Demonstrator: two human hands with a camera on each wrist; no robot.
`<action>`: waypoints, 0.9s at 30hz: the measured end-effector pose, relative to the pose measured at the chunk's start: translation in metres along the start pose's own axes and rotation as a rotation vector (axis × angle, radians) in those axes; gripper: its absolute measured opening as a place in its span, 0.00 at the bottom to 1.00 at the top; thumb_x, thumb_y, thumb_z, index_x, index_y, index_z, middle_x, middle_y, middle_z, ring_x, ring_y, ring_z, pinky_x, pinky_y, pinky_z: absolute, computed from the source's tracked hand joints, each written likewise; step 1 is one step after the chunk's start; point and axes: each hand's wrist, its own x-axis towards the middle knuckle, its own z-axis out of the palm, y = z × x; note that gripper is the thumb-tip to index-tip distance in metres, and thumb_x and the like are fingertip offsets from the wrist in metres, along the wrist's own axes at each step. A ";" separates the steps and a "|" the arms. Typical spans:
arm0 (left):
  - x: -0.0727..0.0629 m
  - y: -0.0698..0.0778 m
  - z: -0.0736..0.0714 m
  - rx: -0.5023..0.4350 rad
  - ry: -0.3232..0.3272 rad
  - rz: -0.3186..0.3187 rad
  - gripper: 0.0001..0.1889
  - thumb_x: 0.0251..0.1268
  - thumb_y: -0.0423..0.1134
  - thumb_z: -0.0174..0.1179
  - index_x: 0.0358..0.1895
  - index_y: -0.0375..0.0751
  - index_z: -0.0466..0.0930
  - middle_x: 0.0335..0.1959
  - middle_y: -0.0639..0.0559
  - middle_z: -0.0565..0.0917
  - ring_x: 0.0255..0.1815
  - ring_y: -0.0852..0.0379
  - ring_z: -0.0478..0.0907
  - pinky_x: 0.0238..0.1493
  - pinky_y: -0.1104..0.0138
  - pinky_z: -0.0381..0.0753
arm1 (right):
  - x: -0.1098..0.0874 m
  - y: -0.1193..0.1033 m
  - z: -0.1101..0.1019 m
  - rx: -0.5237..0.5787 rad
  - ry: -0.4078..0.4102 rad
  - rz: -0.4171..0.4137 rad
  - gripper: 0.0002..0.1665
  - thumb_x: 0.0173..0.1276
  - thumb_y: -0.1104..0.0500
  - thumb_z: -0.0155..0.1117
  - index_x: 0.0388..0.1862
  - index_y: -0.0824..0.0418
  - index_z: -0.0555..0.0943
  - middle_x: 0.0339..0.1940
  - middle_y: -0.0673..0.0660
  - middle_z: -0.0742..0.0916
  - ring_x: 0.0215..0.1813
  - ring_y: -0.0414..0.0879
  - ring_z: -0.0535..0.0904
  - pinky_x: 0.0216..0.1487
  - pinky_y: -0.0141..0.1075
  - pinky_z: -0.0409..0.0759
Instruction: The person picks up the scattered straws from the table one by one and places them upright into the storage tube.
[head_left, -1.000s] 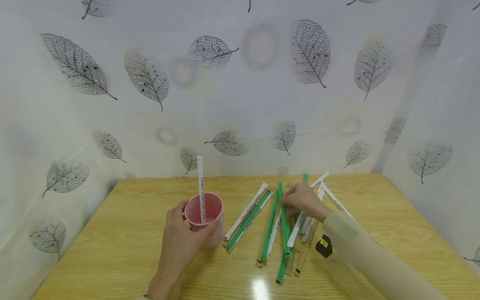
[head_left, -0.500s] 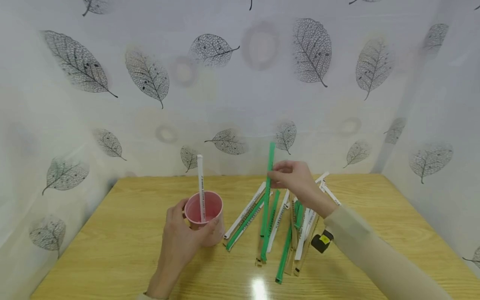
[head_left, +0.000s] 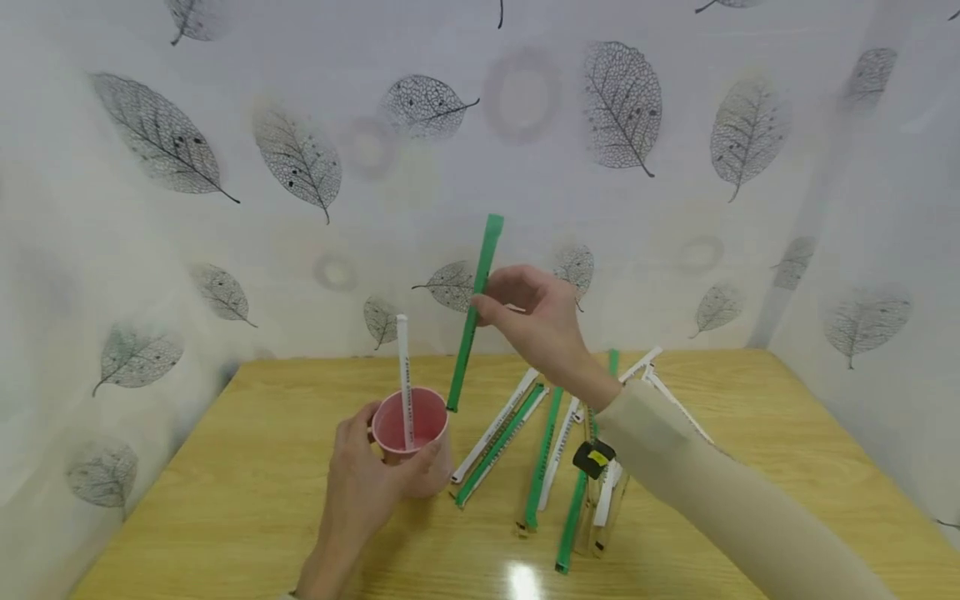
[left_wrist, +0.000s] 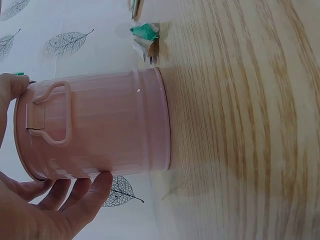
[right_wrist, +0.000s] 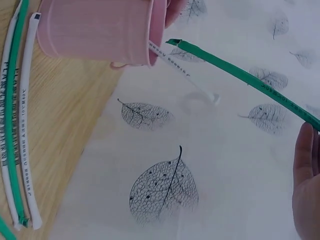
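Pinching one green wrapped straw [head_left: 466, 347] near its middle, my right hand [head_left: 536, 321] holds it tilted above the table [head_left: 247, 467], lower tip just beside the rim of the pink cup [left_wrist: 100, 122]. My left hand [head_left: 363, 475] grips that cup's wall and rim, thumb and fingers apart round it; it stands upright, well in from the table's left edge. From my station I judge the straw light and springy, its paper easily creased, so a gentle pinch above the middle suits; the cup looks like smooth, thin metal, best steadied by its wall. I count one cup, one held straw, one white straw [head_left: 406, 383] leaning inside. Toward the table's right edge, loose straws [head_left: 545, 458] overlap, too hidden to count.
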 end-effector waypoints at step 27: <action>0.001 -0.001 0.000 0.008 -0.006 0.009 0.51 0.52 0.64 0.76 0.71 0.36 0.66 0.62 0.41 0.73 0.62 0.43 0.77 0.59 0.48 0.83 | -0.038 0.059 0.035 -0.234 -0.263 -0.041 0.06 0.67 0.71 0.68 0.42 0.67 0.83 0.39 0.62 0.89 0.42 0.49 0.88 0.44 0.33 0.88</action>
